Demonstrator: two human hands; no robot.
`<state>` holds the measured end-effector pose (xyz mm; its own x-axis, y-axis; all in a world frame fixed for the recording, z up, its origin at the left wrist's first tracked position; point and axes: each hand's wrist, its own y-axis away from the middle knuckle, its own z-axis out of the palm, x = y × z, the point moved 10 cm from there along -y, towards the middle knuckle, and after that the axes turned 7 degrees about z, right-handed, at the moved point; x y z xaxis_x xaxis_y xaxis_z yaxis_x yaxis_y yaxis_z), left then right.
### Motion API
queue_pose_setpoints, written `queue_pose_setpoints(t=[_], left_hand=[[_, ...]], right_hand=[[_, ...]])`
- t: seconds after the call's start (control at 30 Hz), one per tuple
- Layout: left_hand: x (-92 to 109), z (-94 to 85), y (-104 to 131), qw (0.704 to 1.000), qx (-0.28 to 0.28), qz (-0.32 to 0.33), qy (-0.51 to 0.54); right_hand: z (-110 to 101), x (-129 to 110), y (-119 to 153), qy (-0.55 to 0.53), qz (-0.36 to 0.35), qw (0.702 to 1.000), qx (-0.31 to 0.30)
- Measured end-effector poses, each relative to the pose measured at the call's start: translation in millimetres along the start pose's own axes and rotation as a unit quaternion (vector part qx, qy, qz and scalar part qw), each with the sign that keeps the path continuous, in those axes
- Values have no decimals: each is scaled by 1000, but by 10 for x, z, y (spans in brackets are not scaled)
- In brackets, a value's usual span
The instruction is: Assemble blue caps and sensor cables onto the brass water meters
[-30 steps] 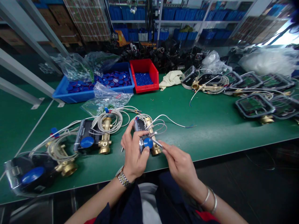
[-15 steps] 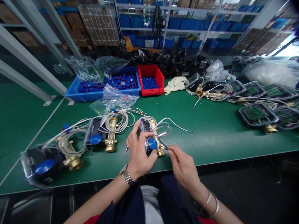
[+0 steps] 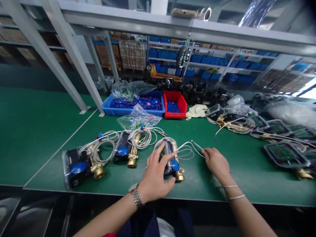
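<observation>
Moving rightward, my right hand (image 3: 217, 163) is pinching white cable (image 3: 184, 143), my left hand (image 3: 158, 179) spreading wide. Round blue caps (image 3: 148, 104) are filling a blue plastic tub (image 3: 112, 111) on green table (image 3: 247, 186).

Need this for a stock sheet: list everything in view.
Table: one, green, foreground
Capped meters: three, black, brass and blue, left to middle
Other meters: several, black and brass, right
Cables: many, white, on meters
Tub: one, blue, behind meters, holding blue caps
Bin: one, red, beside tub, holding blue bits
Bags: several, clear, tub and far right
Cloth: one, cream, beside bin
Clutter: uncountable, dark, background
Frame: one, grey, overhead
Beads: one string, pale, below frame
Boxes: many, blue, background shelves
Watch: one, silver, left wrist
Bracelets: two, silver, right wrist
Left hand: one, over rightmost capped meter
Right hand: one, pinching pale strand
</observation>
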<state>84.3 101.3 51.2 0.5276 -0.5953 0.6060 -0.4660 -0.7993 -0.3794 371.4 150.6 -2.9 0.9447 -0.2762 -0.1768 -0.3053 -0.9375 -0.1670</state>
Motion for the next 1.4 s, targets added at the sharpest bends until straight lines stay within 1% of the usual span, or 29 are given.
queue_pose_setpoints(t=[0.03,0.1,0.17,0.23,0.3,0.33,0.4,0.43,0.5,0.53,0.57,0.63,0.7,0.77,0.83,0.9,1.03,1.1,1.17,1.27,1.33,1.4], left_hand=[[-8,-81,64,1000,-4,15,1],[-48,-308,230,999,9,46,-11],[-105,-616,433,994,56,78,-50],[-185,-977,660,980,128,92,-123],[-316,-1356,895,951,214,59,-214],[-399,-1535,1012,933,255,24,-254],[-584,-1827,1233,895,317,-63,-306],[-680,-1929,1330,880,336,-107,-318],[-853,-2058,1487,861,352,-174,-323],[-924,-2095,1548,857,354,-194,-321],[-988,-2119,1597,857,353,-204,-316],[-1111,-2139,1667,864,338,-212,-307],[-1234,-2145,1724,873,313,-216,-306],[-1352,-2162,1786,875,293,-226,-314],[-1440,-2199,1845,873,285,-228,-324],[-1515,-2234,1882,877,277,-220,-327],[-1660,-2329,1925,891,265,-198,-310],[-1729,-2369,1911,900,253,-192,-299],[-1783,-2381,1858,911,234,-183,-287],[-1836,-2378,1753,927,211,-169,-260],[-1874,-2374,1694,939,201,-162,-228],[-1926,-2373,1655,950,188,-157,-194]], right_hand=[[48,6,-52,5,-10,1000,-6],[97,-18,-119,18,-32,999,-17],[81,-108,-176,24,-59,998,-29],[-5,-281,-258,20,-89,995,-37],[-147,-560,-365,2,-122,992,-41],[-226,-747,-418,-12,-141,989,-44],[-371,-1219,-491,-46,-194,978,-59],[-429,-1495,-503,-63,-226,969,-71],[-498,-2088,-474,-90,-297,945,-99],[-500,-2383,-442,-98,-331,932,-115],[-477,-2664,-405,-102,-361,918,-132],[-365,-3162,-335,-105,-406,892,-166],[-197,-3549,-274,-104,-436,871,-202],[-20,-3807,-207,-101,-455,852,-238],[117,-3933,-130,-92,-465,838,-269],[184,-3941,-59,-77,-466,833,-287],[200,-3785,54,-34,-461,825,-326],[207,-3722,31,-13,-451,827,-335],[222,-3715,-101,2,-428,850,-307],[283,-3788,-353,31,-391,891,-227],[381,-3847,-454,64,-380,902,-195],[500,-3883,-500,101,-376,903,-184]])
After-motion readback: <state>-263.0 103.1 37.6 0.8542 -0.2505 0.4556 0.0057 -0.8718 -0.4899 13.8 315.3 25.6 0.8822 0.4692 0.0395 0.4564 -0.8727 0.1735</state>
